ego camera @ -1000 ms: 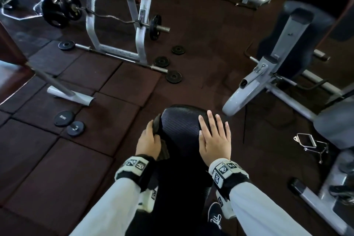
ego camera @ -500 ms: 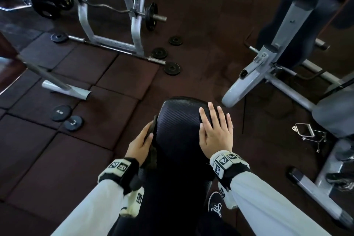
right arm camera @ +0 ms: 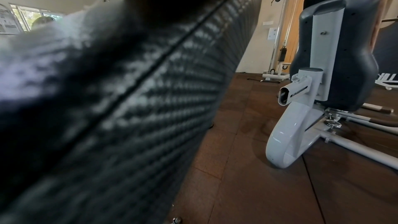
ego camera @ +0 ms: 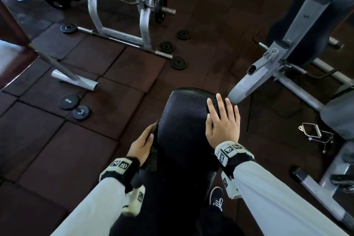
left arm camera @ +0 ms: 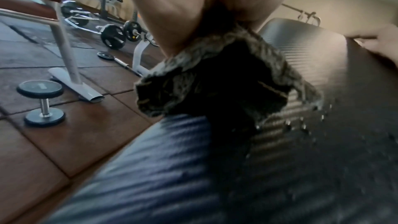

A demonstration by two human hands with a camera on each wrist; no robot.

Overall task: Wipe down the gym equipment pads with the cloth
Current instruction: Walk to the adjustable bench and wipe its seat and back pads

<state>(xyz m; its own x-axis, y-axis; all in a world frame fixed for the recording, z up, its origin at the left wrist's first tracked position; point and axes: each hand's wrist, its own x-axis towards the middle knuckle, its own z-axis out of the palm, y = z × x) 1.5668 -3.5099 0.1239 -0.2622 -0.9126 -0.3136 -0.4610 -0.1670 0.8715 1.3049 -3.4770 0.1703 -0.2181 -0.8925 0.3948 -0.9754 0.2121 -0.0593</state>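
left hand (ego camera: 140, 144) drawn back along the pad's (ego camera: 183, 120) nine o'clock edge, dark cloth (left arm camera: 215, 81) gripped in curled fingers, right hand (ego camera: 223, 122) kept flat at three o'clock, fingers spread wide

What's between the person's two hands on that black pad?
Only bare textured pad: the left hand holds the cloth at its left edge, the right hand lies flat at its right. The head view shows this.

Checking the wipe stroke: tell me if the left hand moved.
Yes. The left hand slid back along the pad, toward the person, away from its far end.
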